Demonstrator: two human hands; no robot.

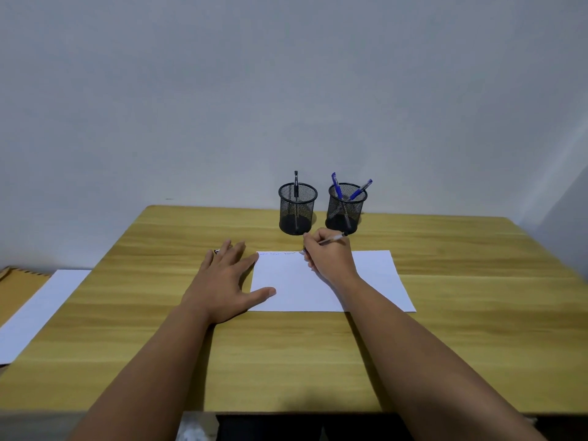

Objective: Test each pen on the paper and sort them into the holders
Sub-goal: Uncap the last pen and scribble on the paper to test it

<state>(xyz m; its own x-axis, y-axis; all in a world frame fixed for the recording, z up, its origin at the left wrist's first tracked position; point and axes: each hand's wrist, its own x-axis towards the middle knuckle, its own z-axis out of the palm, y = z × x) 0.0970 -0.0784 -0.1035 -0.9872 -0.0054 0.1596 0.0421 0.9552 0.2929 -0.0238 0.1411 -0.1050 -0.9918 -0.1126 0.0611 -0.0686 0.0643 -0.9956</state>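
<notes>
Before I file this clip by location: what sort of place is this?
Probably a plain desk or study corner indoors: a wooden table pushed against a bare wall, two mesh holders with pens, and paper under the hands.

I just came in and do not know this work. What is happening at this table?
A person is testing a pen near the top edge of the paper with the right hand. The left hand lies flat and steadies the sheet. The left holder has one black pen, the right holder two blue pens.
</notes>
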